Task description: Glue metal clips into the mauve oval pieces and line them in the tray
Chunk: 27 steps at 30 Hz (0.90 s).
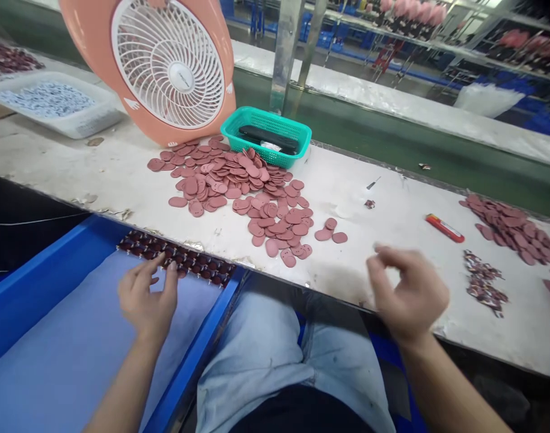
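My left hand (147,300) lay low over the blue tray (40,282) at my left knee, fingers loosely spread and gripping nothing, the fingertips (172,267) touching the row of dark red pieces (189,264) that ran along the tray's far wall, just under the edge of the table (383,198). My right hand (407,294) hung above the near edge of that table, well apart from the left, with the fingers curled and the thumb drawn near the forefinger; it was blurred, and I could not tell whether anything small sat between them. The nearest things to it were the loose pink oval pieces (331,231) at the fringe of the big pink pile (243,186), which spread across the middle of the table. Behind the pile stood a peach-coloured fan (166,66), and just beside it a teal basket (268,135) with something dark lying inside. To my right lay a red lighter (445,228), a second pink heap (513,225) beyond it, and a small scatter of dark bits (482,282) nearer the table's edge. A white tray (76,123) of pale small parts sat far left.
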### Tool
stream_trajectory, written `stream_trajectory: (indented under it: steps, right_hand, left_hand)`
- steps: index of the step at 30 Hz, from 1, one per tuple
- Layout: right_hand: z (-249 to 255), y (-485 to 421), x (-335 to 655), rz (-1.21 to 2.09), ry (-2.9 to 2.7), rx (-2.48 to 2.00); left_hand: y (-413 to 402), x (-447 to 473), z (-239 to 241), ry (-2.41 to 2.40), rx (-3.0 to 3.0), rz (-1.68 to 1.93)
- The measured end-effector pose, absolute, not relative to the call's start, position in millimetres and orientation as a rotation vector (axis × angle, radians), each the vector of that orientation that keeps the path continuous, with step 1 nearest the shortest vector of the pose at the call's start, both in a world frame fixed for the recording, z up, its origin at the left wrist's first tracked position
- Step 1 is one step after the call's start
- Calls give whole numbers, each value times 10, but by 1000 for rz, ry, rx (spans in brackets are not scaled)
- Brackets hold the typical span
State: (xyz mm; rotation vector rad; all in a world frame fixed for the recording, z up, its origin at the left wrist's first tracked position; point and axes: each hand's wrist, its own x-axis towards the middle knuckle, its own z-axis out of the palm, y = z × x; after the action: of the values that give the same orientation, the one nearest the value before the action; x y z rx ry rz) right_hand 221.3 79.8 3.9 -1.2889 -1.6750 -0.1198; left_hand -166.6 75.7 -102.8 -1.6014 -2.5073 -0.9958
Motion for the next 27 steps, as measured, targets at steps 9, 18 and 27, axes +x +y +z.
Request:
stream_trajectory:
  steps: [9,18,27]
  right_hand:
    - [122,1965,2511,388,-1580,-1897]
    - [345,1475,2174,721,-1560,-1518]
    - [236,294,1563,2095,-737,-898]
  left_hand:
    - [842,-267,-390,-1186,-2530,-1099]
    - [537,-252,-362,-1162,-2491,-1868]
    - [234,-129,-248,-1034,-2739,-2459]
